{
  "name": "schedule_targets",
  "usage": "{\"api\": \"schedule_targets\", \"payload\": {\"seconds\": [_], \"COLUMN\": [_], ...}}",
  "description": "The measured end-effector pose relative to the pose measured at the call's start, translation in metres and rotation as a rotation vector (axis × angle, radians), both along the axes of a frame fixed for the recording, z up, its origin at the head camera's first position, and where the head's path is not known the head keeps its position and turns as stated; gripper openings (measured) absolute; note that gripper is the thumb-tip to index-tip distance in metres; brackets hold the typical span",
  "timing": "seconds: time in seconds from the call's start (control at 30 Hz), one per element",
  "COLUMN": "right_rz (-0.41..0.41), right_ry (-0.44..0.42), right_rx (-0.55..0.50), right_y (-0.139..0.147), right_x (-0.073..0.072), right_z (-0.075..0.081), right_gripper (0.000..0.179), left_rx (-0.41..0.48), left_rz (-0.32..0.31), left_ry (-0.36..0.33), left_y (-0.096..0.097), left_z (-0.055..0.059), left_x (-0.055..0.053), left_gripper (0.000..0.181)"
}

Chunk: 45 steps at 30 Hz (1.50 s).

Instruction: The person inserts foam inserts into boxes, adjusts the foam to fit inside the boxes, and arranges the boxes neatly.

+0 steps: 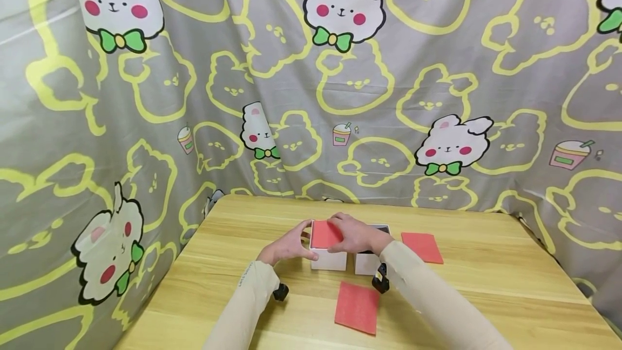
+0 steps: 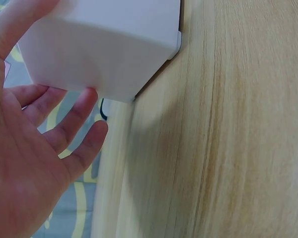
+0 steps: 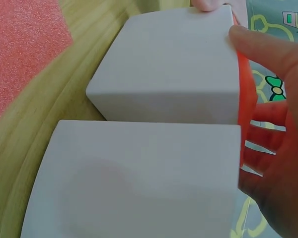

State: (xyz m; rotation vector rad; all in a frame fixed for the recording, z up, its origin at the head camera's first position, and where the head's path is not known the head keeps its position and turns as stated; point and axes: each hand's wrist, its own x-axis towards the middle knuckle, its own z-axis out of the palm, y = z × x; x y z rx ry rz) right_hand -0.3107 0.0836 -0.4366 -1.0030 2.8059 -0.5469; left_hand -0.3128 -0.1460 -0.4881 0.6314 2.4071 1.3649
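Observation:
In the head view a white box (image 1: 329, 260) stands near the table's middle with a red square sheet (image 1: 322, 234) over its top. My left hand (image 1: 290, 243) holds this box at its left side, thumb at the front and fingers farther back; the left wrist view shows fingertips against the white wall (image 2: 89, 59). My right hand (image 1: 357, 234) rests over the red sheet, its thumb at the near rim. From the right wrist view, the sheet's red edge (image 3: 245, 94) shows along the rim, with the fingers on it. How far the sheet sits inside is hidden.
A second white box (image 1: 366, 264) with a dark top stands just right, partly behind my right wrist. One red sheet (image 1: 357, 308) lies nearer on the wooden table (image 1: 209, 285), another red sheet (image 1: 423, 247) at the right. A patterned curtain (image 1: 291, 69) hangs behind.

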Motion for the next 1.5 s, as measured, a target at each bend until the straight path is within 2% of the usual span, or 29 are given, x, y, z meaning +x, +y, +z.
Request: {"api": "schedule_targets", "payload": {"seconds": [0.4,0.8,1.07,1.5], "right_rz": [0.047,0.051,0.046,0.103], "right_ry": [-0.008,-0.008,-0.003,0.126], "right_rx": [-0.024,-0.034,-0.036,-0.074], "right_y": [0.002,0.005,0.012,0.028], "right_x": [0.002,0.003,0.005,0.000], "right_z": [0.001,-0.002,0.004,0.003], "right_gripper": [0.075,0.073,0.050,0.021], "left_rx": [0.015,0.018,0.041,0.059], "left_rz": [-0.013,-0.017,-0.020,-0.015], "left_ry": [0.004,0.024,-0.002,-0.014], "left_y": [0.000,0.001,0.001,-0.001], "left_z": [0.002,-0.002,-0.003,-0.002], "left_x": [0.001,0.002,0.001,0.000], "left_gripper": [0.101,0.100,0.101,0.100]}}
